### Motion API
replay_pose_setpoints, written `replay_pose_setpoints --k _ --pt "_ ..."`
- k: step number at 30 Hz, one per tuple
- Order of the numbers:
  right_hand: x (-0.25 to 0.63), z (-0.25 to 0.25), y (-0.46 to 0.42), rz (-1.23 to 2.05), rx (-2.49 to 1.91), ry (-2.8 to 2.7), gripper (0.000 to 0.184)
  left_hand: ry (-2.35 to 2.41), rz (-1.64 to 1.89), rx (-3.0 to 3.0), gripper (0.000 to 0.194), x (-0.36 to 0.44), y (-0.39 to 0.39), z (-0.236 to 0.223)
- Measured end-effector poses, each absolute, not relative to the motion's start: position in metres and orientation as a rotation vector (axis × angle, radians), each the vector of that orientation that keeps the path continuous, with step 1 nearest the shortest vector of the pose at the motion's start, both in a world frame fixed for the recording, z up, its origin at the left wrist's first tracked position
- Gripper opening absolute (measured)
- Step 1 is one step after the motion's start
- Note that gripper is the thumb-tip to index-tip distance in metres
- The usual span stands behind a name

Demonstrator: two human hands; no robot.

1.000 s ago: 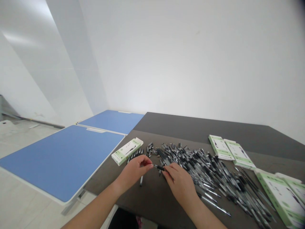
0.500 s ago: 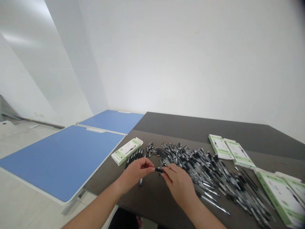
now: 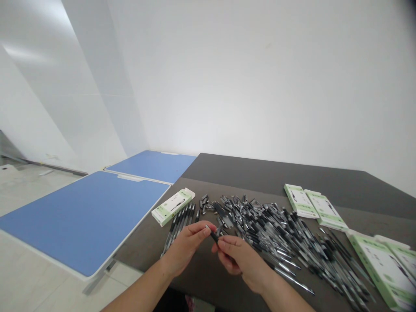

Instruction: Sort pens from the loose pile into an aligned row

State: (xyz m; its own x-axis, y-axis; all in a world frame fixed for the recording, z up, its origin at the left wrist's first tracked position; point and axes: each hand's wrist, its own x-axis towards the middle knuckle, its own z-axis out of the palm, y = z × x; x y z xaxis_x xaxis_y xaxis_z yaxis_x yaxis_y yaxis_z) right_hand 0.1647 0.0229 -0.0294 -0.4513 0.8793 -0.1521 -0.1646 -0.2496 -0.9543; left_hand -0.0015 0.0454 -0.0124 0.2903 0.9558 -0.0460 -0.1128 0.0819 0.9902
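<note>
Both hands meet over the near edge of a dark table (image 3: 292, 173). My left hand (image 3: 186, 245) and my right hand (image 3: 237, 258) are closed, each pinching one end of a single black pen (image 3: 213, 234) held just above the tabletop. A big heap of black pens (image 3: 279, 234) spreads out to the right of my hands. A short row of pens (image 3: 178, 225) lies left of my left hand, beside a green and white pen box (image 3: 173, 206).
Two green and white boxes (image 3: 312, 206) lie at the back right, and more boxes (image 3: 386, 264) sit at the right edge. Two blue tables (image 3: 87, 212) stand to the left, against a white wall.
Both hands have pulled back toward me and lifted slightly, still pinching the pen. The row of pens beside the box, which the left hand covered before, is now in sight.
</note>
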Motion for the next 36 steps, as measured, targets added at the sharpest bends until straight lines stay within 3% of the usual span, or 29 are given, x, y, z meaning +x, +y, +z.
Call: replay_pose_setpoints --k 2,7,12,17,22,28,33,36 --pt "0.162 -0.032 0.022 1.91 -0.879 -1.179 0.034 0.912 0.995 1.179 0.022 -0.002 0.046 -0.012" --pt "0.159 -0.035 0.025 1.543 -1.014 -1.231 0.031 1.007 1.035 1.176 0.022 -0.002 0.046 -0.013" --pt "0.161 -0.033 0.025 1.895 -0.908 -1.178 0.037 0.886 0.999 1.104 0.024 -0.001 0.043 -0.012" --pt "0.159 -0.036 0.027 1.443 -1.11 -1.33 0.029 1.055 1.01 1.257 0.022 -0.002 0.043 -0.011" --pt "0.162 -0.035 0.022 2.085 -0.79 -1.147 0.027 0.837 0.942 1.163 0.02 -0.001 0.043 -0.01" --pt "0.156 -0.035 0.027 1.582 -1.025 -1.151 0.028 0.996 1.001 1.299 0.022 0.003 0.049 -0.003" --pt "0.162 -0.03 0.027 2.033 -0.751 -0.915 0.027 0.879 0.956 1.306 0.025 0.008 0.052 -0.004" --pt "0.164 -0.031 0.028 2.024 -0.712 -0.851 0.026 0.864 0.899 1.393 0.031 0.01 0.063 -0.006"
